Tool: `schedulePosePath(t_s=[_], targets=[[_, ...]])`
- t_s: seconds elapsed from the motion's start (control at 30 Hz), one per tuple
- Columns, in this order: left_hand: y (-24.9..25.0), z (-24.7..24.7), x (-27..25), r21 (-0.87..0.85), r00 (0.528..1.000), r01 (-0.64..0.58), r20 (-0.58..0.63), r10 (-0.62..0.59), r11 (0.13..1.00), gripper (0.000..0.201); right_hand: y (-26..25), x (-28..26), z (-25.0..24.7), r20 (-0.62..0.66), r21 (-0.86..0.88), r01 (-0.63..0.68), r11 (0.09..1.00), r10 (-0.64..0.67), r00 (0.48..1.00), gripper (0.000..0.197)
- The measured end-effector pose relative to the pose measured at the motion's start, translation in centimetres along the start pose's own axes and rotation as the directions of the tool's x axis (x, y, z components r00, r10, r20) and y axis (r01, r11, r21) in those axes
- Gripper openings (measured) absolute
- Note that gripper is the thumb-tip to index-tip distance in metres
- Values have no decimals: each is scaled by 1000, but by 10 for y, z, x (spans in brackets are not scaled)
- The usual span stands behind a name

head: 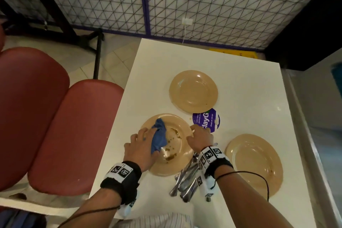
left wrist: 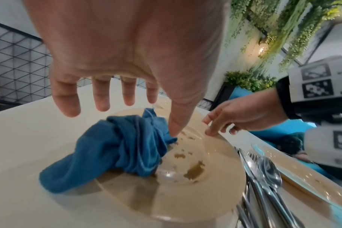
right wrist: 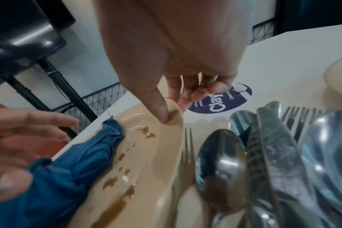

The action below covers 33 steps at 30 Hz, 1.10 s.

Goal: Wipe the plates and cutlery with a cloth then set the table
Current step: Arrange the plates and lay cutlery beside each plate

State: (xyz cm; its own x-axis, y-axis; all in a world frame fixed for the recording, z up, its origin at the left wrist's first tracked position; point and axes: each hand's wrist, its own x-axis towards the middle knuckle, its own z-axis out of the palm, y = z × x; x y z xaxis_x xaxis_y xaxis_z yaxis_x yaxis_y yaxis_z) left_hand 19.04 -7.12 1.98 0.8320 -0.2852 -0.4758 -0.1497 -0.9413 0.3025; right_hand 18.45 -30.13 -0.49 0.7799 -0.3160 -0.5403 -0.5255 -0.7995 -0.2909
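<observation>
A tan plate (head: 178, 151) smeared with brown food stains (left wrist: 195, 169) lies at the near left of the white table (head: 249, 98). A crumpled blue cloth (head: 159, 138) lies on its left half. My left hand (head: 143, 140) rests over the cloth with straight, spread fingers (left wrist: 101, 95), the thumb tip touching the cloth (left wrist: 117, 148). My right hand (head: 197, 134) pinches the plate's right rim (right wrist: 174, 111), thumb on top and fingers curled behind. A pile of spoons, forks and knives (head: 187, 177) lies just right of the plate (right wrist: 156, 154).
Two more tan plates stand on the table, one at the far middle (head: 193, 91) and one at the near right (head: 254, 163). A round purple sticker (head: 206, 120) lies between them. Red seats (head: 74, 135) flank the table's left; a metal ledge (head: 305, 116) runs along its right.
</observation>
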Motion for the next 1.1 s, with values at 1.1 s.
schedulePosePath(t_s=[1.1], targets=[[39,5,-10,149,777,-586,-177,605,796,68,17,-51,-57,12,998,-27,-63,-220,975,35]])
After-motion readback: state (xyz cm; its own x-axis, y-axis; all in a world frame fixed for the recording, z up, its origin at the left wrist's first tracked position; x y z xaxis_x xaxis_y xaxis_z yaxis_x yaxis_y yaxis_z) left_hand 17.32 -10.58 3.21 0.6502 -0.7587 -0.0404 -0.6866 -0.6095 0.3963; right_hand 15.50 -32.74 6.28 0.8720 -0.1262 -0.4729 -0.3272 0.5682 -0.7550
